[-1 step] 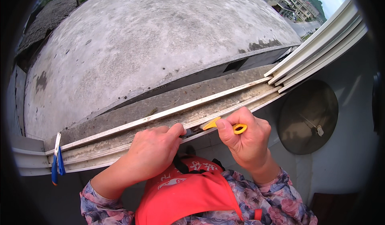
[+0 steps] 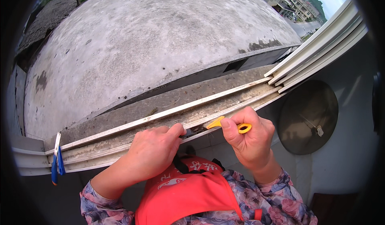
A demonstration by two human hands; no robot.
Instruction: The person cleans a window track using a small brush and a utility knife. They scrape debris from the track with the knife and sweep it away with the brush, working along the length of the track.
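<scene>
My right hand (image 2: 250, 134) is closed round a small yellow brush (image 2: 217, 122) with a ring at its handle end. Its flared head points left, toward the near rail of a dirty white window track (image 2: 168, 122). Just left of it, my left hand (image 2: 154, 146) rests on the same track, its fingers curled in. A small greyish thing (image 2: 187, 133) shows at those fingertips, too covered to name. Dark dirt (image 2: 197, 128) lies in the track between the two hands.
A tool with two blue arms and a pale blade (image 2: 57, 157) leans across the track's left end. White sliding frames (image 2: 317, 44) stand at the right. Outside lies a concrete roof (image 2: 160, 36). A round dark disc (image 2: 308, 116) is on the inner side at the right.
My right hand has shifted slightly to the right with the yellow brush, drawing its head away from my left hand. My left hand has stayed put.
</scene>
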